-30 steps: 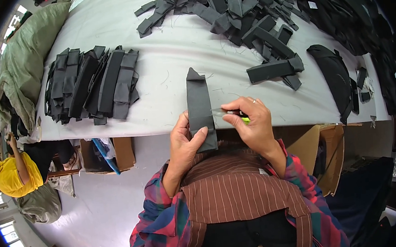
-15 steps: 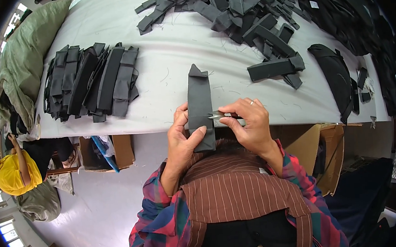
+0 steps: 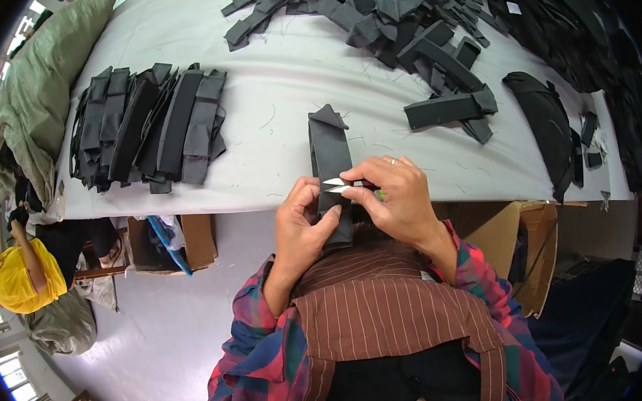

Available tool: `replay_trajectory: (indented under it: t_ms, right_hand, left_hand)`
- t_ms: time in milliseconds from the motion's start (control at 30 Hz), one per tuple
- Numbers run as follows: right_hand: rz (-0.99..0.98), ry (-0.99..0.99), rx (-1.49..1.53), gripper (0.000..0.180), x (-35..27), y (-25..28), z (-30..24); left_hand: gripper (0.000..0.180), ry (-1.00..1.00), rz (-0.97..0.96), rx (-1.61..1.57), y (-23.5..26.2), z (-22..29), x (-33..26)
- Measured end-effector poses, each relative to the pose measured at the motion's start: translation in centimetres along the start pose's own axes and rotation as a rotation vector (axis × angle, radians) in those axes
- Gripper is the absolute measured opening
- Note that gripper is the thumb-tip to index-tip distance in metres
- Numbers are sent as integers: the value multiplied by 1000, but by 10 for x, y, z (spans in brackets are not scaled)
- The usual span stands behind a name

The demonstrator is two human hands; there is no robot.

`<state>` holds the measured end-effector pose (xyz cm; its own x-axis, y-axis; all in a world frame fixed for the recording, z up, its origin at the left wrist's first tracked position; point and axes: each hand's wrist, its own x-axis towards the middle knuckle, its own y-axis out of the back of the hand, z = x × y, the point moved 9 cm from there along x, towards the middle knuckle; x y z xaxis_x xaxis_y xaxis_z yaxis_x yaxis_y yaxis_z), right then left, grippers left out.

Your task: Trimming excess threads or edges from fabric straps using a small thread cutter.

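A dark grey sewn fabric strip stands out from the table's near edge, its pointed end away from me. My left hand is closed on its near part, the thumb pressing on top. Between the fingers of my right hand is a small pair of thread snips. Their two bright blades are spread apart and lie over the strip, just above my left thumb. The rest of the snips is mostly hidden in my right hand.
On the white-covered table, a row of stacked dark strips lies at left and a loose heap of strips at the far side. Black fabric lies at right. Cardboard boxes stand below; a person in yellow sits at left.
The strip has tilted slightly and shifted a little to the right. The snips have moved left over it, and their blades now show spread more widely.
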<state>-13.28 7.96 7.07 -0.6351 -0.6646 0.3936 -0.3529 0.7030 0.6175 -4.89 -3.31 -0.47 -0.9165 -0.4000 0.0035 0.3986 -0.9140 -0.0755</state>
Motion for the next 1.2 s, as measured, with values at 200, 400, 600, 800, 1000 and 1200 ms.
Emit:
replay_trajectory:
  t_ms: [200, 400, 600, 800, 1000, 1200]
  right_hand:
    - [-5, 95, -84, 15, 1, 0, -8]
    - [-5, 120, -112, 15, 2, 6, -6]
    - [54, -355, 542, 17, -6, 8, 36]
    - [-177, -281, 427, 8, -7, -22, 21]
    - [98, -310, 218, 12, -11, 22, 55]
    - [179, -381, 269, 14, -22, 24, 66]
  left_hand:
    - [14, 55, -12, 22, -2, 3, 1]
    - [13, 77, -109, -1, -8, 12, -3]
    - [28, 250, 34, -540, 6, 5, -2]
    - [27, 281, 6, -568, -4, 1, -5]
    - [29, 368, -67, -664, -5, -1, -8]
    - [34, 178, -1, -365, -3, 7, -2]
